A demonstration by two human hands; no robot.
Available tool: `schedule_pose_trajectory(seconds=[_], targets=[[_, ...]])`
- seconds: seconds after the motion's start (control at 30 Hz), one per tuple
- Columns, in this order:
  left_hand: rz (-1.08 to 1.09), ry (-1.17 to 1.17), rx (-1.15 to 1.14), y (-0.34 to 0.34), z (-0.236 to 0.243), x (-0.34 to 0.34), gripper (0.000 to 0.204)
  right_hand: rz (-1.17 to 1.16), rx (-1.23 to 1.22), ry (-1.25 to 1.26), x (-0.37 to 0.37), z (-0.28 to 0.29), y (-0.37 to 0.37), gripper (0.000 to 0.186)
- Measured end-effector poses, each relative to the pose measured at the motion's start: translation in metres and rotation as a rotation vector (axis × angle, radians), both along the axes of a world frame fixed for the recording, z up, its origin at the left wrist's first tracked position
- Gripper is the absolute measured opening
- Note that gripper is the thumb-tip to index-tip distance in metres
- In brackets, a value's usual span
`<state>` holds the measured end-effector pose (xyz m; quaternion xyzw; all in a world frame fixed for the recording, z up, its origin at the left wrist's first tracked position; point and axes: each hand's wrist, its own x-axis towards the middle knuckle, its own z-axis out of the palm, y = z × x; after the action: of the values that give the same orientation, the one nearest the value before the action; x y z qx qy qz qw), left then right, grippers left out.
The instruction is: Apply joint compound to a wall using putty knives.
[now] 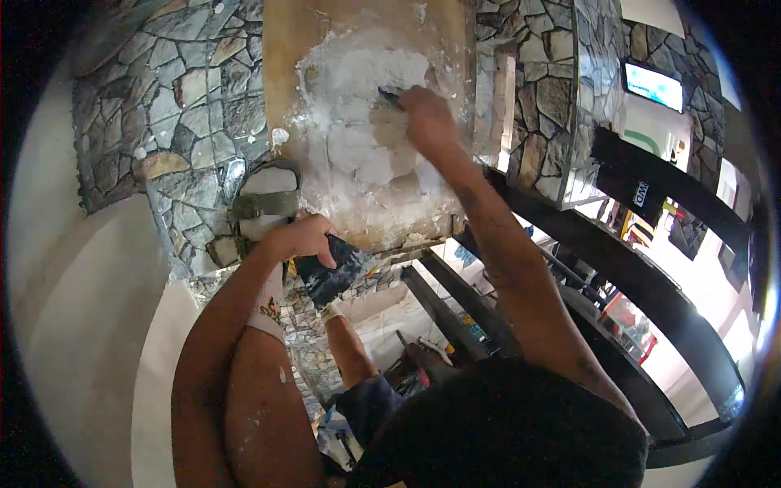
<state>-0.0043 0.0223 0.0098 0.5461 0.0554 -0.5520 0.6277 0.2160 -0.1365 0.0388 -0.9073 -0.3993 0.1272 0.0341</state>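
Note:
My right hand [429, 122] is closed round a dark scraper [389, 96], its edge against the tan wall panel [285, 49]. Most of its handle is hidden in my fist. White putty [346, 77] covers the panel's middle in uneven patches, with damp greyish areas beside the scraper. Lower left, my left hand [301, 240] grips a black flat plate [329, 272] by its upper edge, thumb on its face. White smears mark the plate, which is tilted below the panel's lower edge.
Stone cladding [195, 89] flanks the panel, with putty blobs on it. Dark curved beams [634, 252] run across the right, near a lit screen [654, 87]. Below are a bare leg with a white sock [267, 323] and another limb [350, 350], whose owner I cannot tell.

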Motion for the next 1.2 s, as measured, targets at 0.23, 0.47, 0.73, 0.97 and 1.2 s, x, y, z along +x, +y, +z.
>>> schedule_pose_trajectory(seconds=[0.23,0.47,0.73,0.97,1.2], targets=[[-0.102,0.046,0.114,-0.003,-0.015,-0.001,0.04,0.098,-0.068,-0.096,-0.011,0.003,-0.001,0.033],[-0.152,-0.075,0.186,0.002,-0.002,0.004,0.04,-0.007,-0.095,-0.006,-0.015,0.018,0.012,0.032],[-0.198,-0.069,0.179,0.004,0.009,0.014,0.043,-0.027,0.036,0.041,-0.021,0.018,-0.004,0.03],[-0.243,-0.048,0.238,0.002,-0.007,-0.001,0.044,-0.03,0.035,0.013,-0.027,0.016,0.0,0.025],[-0.168,-0.02,0.216,0.007,-0.003,0.004,0.039,0.006,-0.037,0.087,-0.015,0.018,0.012,0.024]])
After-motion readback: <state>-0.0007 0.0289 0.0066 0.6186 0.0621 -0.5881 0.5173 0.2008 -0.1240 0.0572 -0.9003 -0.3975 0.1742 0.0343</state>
